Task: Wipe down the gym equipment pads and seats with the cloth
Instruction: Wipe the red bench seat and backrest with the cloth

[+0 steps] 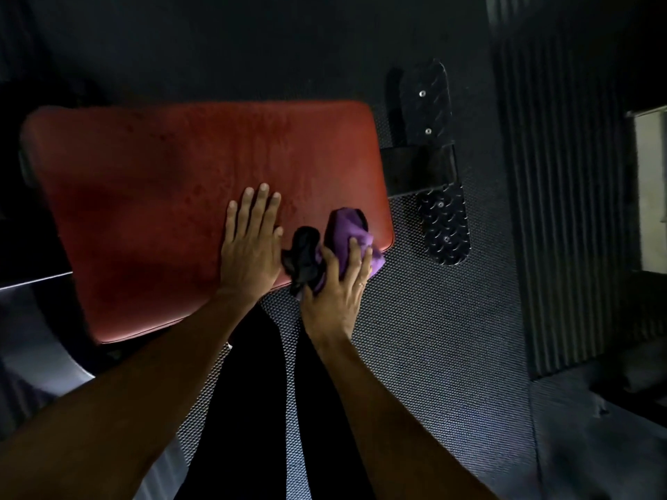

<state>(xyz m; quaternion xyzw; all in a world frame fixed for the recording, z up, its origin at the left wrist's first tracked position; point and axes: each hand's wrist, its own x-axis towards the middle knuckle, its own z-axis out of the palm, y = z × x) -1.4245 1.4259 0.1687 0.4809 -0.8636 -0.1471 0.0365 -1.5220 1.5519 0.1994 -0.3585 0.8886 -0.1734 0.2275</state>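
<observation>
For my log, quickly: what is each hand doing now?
Left hand: open, flat on the red pad.
Right hand: holding the purple cloth.

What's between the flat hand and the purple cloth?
Head view: crumpled black fabric lies between the left hand and the purple cloth gripped by the right hand.

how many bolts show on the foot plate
4 on the plate: top bolt, second bolt, both above the bracket; third bolt, bottom bolt, below it. The bracket may hide more.
</observation>
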